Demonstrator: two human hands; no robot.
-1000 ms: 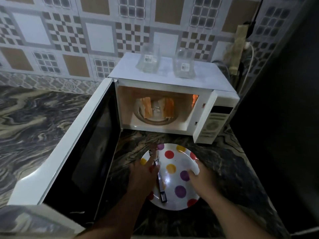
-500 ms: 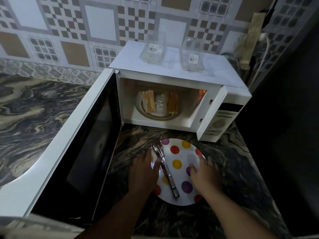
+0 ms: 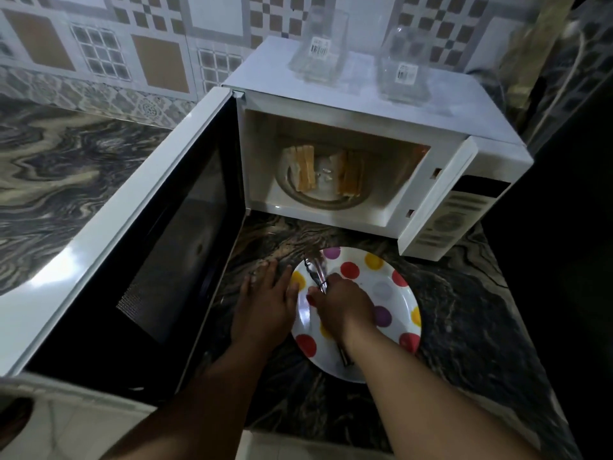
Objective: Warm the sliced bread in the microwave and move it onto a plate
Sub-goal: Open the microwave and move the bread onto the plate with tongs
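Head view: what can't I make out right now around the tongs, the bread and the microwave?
- Tongs: the middle is covered by the right hand, so the grip is unclear.
- Bread slices: their count is unclear in the dim microwave cavity.
- Control panel: markings too small and foreshortened.
- Jars: tops cut off by the upper edge.
- Left hand: motion-blurred beside the plate.

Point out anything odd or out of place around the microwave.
Two clear glass jars stand on top of the microwave, an unusual perch. The bread slices stand on edge on the turntable rather than lying flat. Nothing looks spilled or damaged.
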